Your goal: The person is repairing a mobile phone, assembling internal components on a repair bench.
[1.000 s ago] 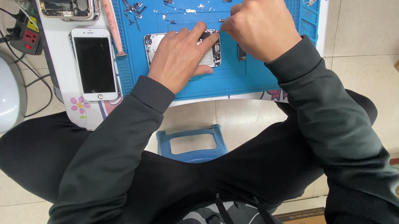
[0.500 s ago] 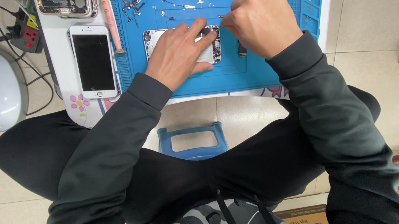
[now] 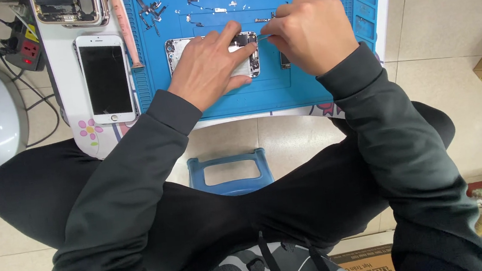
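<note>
opened phone (image 3: 247,56) lies under both hands (image 3: 212,66).

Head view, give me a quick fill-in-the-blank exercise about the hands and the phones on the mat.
1. The left hand presses down on the opened phone, which lies on a mat coloured ____.
2. The right hand holds a thin ____ tool at the phone's edge.
3. The white phone lies screen-up to the ____ of the mat.

Missing words: blue; metal; left
</note>
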